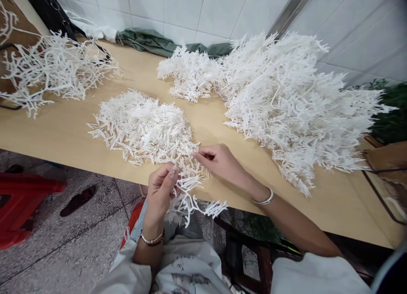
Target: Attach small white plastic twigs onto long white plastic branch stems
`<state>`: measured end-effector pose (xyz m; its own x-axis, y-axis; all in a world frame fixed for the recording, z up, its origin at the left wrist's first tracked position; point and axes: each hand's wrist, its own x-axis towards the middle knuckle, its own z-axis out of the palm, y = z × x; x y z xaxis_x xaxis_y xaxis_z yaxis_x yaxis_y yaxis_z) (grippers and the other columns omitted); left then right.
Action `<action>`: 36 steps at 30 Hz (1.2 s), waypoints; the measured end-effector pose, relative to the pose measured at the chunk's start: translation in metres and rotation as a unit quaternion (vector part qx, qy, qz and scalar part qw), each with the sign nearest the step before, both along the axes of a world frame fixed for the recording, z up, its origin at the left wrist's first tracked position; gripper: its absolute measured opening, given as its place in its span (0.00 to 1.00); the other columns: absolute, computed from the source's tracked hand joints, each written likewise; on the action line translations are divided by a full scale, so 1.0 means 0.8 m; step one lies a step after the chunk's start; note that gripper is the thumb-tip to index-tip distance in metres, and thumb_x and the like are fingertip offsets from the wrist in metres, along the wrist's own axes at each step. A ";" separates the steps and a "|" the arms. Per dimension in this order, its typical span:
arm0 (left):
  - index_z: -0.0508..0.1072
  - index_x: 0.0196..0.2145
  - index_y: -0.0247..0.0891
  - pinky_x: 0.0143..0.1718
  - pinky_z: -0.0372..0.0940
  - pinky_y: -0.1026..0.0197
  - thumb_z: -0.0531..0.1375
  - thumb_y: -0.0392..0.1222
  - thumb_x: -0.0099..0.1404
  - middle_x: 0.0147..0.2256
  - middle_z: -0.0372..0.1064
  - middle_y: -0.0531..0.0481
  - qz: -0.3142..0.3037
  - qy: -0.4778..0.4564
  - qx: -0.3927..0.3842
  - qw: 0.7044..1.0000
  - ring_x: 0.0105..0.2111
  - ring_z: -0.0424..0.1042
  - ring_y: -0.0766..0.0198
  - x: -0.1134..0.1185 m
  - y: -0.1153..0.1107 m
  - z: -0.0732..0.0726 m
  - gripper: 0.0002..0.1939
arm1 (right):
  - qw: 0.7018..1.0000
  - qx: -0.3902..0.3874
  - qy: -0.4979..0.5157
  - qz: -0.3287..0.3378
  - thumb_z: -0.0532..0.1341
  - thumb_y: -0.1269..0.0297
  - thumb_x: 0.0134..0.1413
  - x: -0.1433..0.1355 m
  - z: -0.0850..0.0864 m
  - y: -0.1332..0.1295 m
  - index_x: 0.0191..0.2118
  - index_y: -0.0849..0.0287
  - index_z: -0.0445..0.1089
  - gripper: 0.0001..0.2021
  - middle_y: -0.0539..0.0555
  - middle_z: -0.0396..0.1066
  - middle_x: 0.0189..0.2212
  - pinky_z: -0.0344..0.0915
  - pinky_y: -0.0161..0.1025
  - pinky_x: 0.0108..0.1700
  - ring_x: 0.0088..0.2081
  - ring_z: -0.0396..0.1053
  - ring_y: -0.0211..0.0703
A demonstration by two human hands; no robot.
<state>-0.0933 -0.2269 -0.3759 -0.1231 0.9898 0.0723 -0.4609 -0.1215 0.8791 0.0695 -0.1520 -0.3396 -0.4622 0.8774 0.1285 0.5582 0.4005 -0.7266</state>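
Observation:
My left hand (160, 188) is closed around a white branching artificial plant stem (190, 203), whose forked tips hang past the table's front edge over my lap. Just to the right, the thumb and fingers of my right hand (216, 160) are pinched together at the near edge of a pile of small white plastic sprigs (143, 124). A sprig seems to be at those fingertips, though its outline blends into the pile. The sprigs lie loose and overlapping on the tan tabletop.
A large heap of bushy white artificial branches (286, 95) covers the table's right side. Barer white stems (57, 69) lie at the left. Dark green cloth (146, 40) runs along the tiled wall. A red stool (28, 205) and a dark slipper (78, 200) are on the floor.

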 end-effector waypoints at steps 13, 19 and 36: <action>0.67 0.27 0.37 0.20 0.49 0.69 0.56 0.47 0.67 0.19 0.56 0.57 -0.047 0.126 0.006 0.991 0.19 0.53 0.73 -0.003 0.002 0.005 0.13 | 0.960 -0.135 0.166 0.178 0.51 0.56 0.64 -0.008 0.020 -0.023 0.36 0.60 0.66 0.13 0.50 0.64 0.29 0.57 0.32 0.30 0.29 0.59 0.34; 0.63 0.20 0.36 0.20 0.47 0.67 0.60 0.48 0.63 0.17 0.53 0.57 -0.104 0.110 0.012 0.988 0.18 0.48 0.73 -0.010 -0.010 0.008 0.19 | 0.926 -0.230 0.164 0.251 0.55 0.61 0.62 -0.005 0.029 -0.034 0.30 0.62 0.64 0.11 0.45 0.55 0.22 0.50 0.30 0.25 0.23 0.51 0.29; 0.46 0.04 0.41 0.07 0.46 0.63 0.59 0.74 0.41 0.02 0.35 0.57 -0.326 -0.087 0.035 0.941 0.04 0.42 0.72 -0.002 0.011 -0.019 0.37 | 0.854 -0.284 0.222 0.375 0.59 0.60 0.58 -0.008 0.023 -0.047 0.26 0.62 0.66 0.13 0.47 0.62 0.19 0.53 0.29 0.22 0.20 0.56 0.28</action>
<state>-0.0950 -0.2183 -0.3909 0.4923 0.8526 0.1753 -0.5934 0.1814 0.7842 0.0634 -0.1897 -0.3214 -0.9382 0.3344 0.0891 -0.0814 0.0370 -0.9960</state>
